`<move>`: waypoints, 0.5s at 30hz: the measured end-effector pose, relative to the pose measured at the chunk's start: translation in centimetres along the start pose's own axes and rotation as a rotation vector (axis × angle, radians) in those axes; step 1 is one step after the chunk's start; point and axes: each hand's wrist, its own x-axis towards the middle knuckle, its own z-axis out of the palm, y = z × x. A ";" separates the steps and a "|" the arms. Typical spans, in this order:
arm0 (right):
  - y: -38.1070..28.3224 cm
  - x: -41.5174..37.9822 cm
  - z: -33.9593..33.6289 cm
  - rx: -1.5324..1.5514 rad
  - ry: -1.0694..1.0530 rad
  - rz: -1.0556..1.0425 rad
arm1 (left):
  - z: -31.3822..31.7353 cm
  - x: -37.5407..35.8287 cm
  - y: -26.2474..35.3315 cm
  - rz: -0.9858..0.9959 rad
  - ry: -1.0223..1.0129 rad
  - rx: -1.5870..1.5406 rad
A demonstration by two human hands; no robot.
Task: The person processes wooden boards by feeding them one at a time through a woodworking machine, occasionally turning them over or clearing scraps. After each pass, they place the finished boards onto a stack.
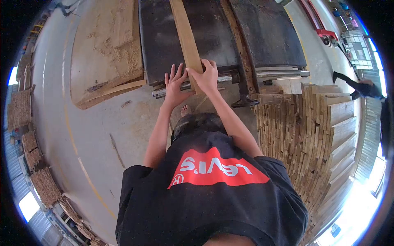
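Beside a rusty rail and stacked boards, right fingers clasp a wooden strip; left fingers splay.

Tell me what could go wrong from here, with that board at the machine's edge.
Splinters: the left hand and right hand are bare at the board, so its edges might prick them.
Drop: the board's near end juts past the table; if it slipped off, it could hit the bare foot.
Bump: the wood stack rises on the right, where an elbow might catch it.
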 end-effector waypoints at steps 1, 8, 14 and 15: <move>0.2 0.1 0.1 0.001 -0.007 0.004 | -0.1 0.0 0.1 -0.003 -0.001 0.010; 0.1 0.9 -1.1 -0.001 -0.079 0.057 | -0.2 -0.2 0.6 -0.023 -0.007 0.089; 0.6 2.0 -7.9 0.092 -0.191 0.144 | -2.5 0.7 3.8 -0.066 -0.068 0.117; 1.7 2.3 -8.9 0.111 -0.207 0.154 | -2.9 1.1 4.5 -0.083 -0.074 0.115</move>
